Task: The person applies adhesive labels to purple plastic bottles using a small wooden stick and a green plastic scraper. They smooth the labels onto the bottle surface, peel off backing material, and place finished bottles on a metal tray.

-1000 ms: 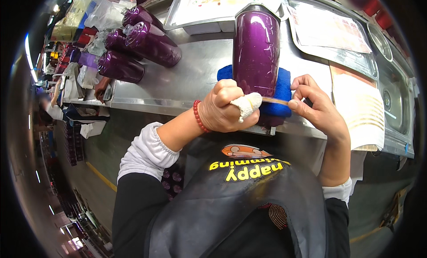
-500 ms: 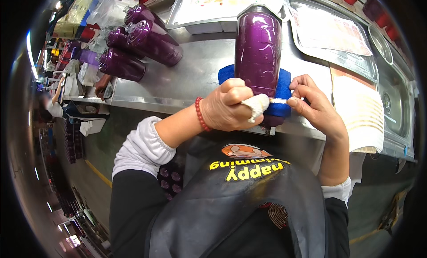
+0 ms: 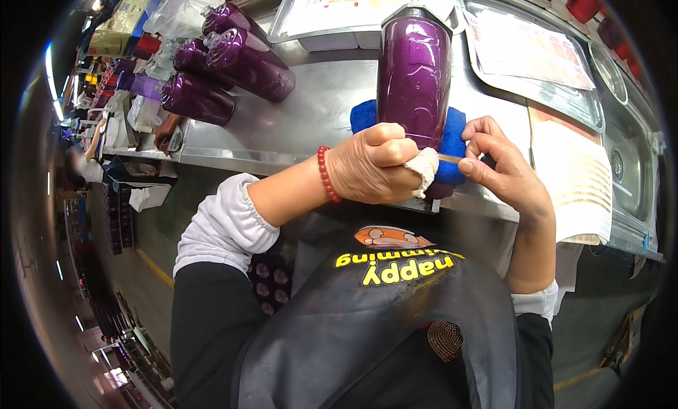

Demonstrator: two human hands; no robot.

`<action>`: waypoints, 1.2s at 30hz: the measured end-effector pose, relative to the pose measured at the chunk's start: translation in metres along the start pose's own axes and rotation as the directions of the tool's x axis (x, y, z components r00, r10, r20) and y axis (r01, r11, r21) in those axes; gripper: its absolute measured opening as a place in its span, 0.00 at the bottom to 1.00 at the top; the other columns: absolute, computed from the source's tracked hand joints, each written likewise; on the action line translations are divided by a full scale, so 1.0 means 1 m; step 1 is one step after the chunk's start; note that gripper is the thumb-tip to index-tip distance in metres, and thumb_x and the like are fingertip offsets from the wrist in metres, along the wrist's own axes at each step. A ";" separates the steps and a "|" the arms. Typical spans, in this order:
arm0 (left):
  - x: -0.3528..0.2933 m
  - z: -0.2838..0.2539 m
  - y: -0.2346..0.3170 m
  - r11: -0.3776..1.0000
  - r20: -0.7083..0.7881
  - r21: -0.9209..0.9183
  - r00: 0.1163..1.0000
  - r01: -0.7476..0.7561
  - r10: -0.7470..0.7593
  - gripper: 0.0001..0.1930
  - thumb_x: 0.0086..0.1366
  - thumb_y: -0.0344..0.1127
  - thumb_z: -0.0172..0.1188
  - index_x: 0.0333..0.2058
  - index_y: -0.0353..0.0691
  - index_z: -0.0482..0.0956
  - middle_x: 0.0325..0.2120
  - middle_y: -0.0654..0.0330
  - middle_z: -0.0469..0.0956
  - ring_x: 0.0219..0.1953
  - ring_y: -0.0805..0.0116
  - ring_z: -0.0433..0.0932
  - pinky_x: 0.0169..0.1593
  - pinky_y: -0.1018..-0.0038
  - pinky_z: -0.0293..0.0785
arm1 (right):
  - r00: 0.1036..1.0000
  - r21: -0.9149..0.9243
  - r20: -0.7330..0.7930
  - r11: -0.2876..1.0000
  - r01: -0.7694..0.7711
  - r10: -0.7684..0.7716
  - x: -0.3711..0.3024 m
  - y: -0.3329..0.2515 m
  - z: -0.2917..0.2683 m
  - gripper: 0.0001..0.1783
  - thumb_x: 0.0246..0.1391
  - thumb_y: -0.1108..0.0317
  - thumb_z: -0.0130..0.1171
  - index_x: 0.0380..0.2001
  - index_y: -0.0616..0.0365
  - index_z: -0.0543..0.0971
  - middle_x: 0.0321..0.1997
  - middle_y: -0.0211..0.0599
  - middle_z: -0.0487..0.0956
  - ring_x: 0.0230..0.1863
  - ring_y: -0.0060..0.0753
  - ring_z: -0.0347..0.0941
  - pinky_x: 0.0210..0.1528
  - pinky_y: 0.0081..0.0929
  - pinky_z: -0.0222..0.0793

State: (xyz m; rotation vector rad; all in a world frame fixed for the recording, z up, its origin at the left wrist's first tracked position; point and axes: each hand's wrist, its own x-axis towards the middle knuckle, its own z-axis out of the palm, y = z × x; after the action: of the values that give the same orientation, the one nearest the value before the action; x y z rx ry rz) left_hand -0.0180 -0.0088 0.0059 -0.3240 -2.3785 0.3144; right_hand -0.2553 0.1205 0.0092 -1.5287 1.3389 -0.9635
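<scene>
A glossy purple bottle-shaped vessel lies lengthwise on a rolled blue towel in front of me. My left hand is closed around a crumpled white cloth, its knuckles against the vessel's near end. From beside the cloth a thin gold strip runs right, over the blue towel. Thumb and forefinger of my right hand pinch near the strip's right end. My left fingertips are hidden, as is most of the vessel's near end.
Several purple bottles with clear tops lie at the far left of the metal table. Trays with printed sheets stand at the back. A striped white towel and a sink are right. Another person's hand shows left.
My left hand with the white cloth has shifted slightly right, and less of the gold strip shows. My right hand keeps its pinch. The whole view has shifted a little.
</scene>
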 end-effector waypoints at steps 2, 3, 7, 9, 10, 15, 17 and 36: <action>-0.007 0.000 0.001 0.998 -0.043 -0.030 0.998 0.049 -0.050 0.15 0.50 0.36 0.70 0.38 0.45 0.83 0.42 0.70 0.72 0.47 0.68 0.67 0.46 0.69 0.71 | 1.000 0.006 0.000 1.000 -0.011 0.011 0.001 -0.001 0.002 0.18 0.60 0.58 0.65 0.27 0.60 0.72 0.44 0.37 0.66 0.49 0.36 0.64 0.54 0.29 0.62; -0.011 0.000 0.001 0.996 -0.064 -0.048 0.995 0.069 -0.072 0.15 0.50 0.36 0.70 0.38 0.44 0.83 0.43 0.70 0.72 0.47 0.68 0.67 0.46 0.69 0.71 | 1.000 -0.001 -0.005 1.000 -0.004 0.004 0.001 -0.001 0.003 0.18 0.60 0.58 0.65 0.27 0.60 0.72 0.44 0.38 0.66 0.49 0.36 0.64 0.54 0.29 0.62; -0.021 -0.004 0.008 0.987 -0.053 -0.055 0.987 0.148 -0.151 0.17 0.43 0.32 0.70 0.36 0.49 0.82 0.47 0.67 0.74 0.43 0.64 0.65 0.42 0.68 0.68 | 1.000 -0.014 0.015 1.000 0.026 -0.025 0.003 0.004 0.002 0.21 0.62 0.54 0.63 0.26 0.57 0.70 0.46 0.34 0.65 0.44 0.25 0.61 0.44 0.20 0.61; -0.015 -0.005 0.005 0.987 -0.033 -0.071 0.989 0.145 -0.147 0.19 0.48 0.36 0.72 0.41 0.42 0.82 0.41 0.66 0.71 0.44 0.66 0.66 0.46 0.70 0.71 | 1.000 -0.017 0.009 1.000 0.002 -0.002 0.002 0.005 0.002 0.20 0.62 0.54 0.63 0.26 0.57 0.70 0.46 0.34 0.64 0.44 0.25 0.61 0.43 0.20 0.61; -0.011 -0.005 0.002 0.991 -0.038 -0.072 0.993 0.111 -0.114 0.19 0.48 0.36 0.71 0.41 0.42 0.82 0.42 0.66 0.71 0.44 0.66 0.66 0.46 0.70 0.71 | 1.000 -0.020 0.008 1.000 -0.010 0.010 0.002 0.004 0.002 0.20 0.62 0.54 0.63 0.27 0.58 0.71 0.46 0.34 0.64 0.44 0.25 0.61 0.42 0.20 0.62; -0.010 -0.003 0.000 0.996 -0.054 -0.046 0.996 0.073 -0.076 0.19 0.48 0.35 0.71 0.41 0.43 0.82 0.44 0.67 0.73 0.44 0.65 0.67 0.45 0.70 0.71 | 1.000 0.018 -0.016 1.000 -0.017 0.017 0.002 0.000 0.004 0.17 0.60 0.59 0.64 0.27 0.61 0.73 0.42 0.39 0.66 0.47 0.36 0.64 0.51 0.29 0.63; -0.014 -0.007 0.002 0.997 -0.067 0.000 0.995 0.077 -0.077 0.18 0.47 0.35 0.71 0.39 0.43 0.81 0.40 0.66 0.71 0.44 0.64 0.66 0.45 0.70 0.71 | 1.000 -0.010 -0.015 1.000 0.008 -0.009 0.004 0.001 0.003 0.18 0.61 0.58 0.64 0.27 0.60 0.72 0.44 0.37 0.65 0.46 0.32 0.63 0.49 0.26 0.62; -0.014 -0.010 0.004 0.979 -0.009 -0.097 0.984 0.177 -0.178 0.25 0.43 0.31 0.74 0.44 0.43 0.80 0.44 0.65 0.68 0.44 0.65 0.66 0.45 0.70 0.71 | 0.998 -0.063 -0.016 0.996 0.067 -0.068 -0.006 -0.007 -0.002 0.17 0.60 0.59 0.64 0.26 0.59 0.71 0.45 0.37 0.66 0.48 0.32 0.63 0.51 0.26 0.61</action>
State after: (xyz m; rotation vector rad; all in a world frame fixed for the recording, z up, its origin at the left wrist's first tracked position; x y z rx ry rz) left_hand -0.0007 -0.0081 0.0031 -0.1560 -2.3897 0.1136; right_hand -0.2557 0.1269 0.0168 -1.6244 1.3487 -0.9880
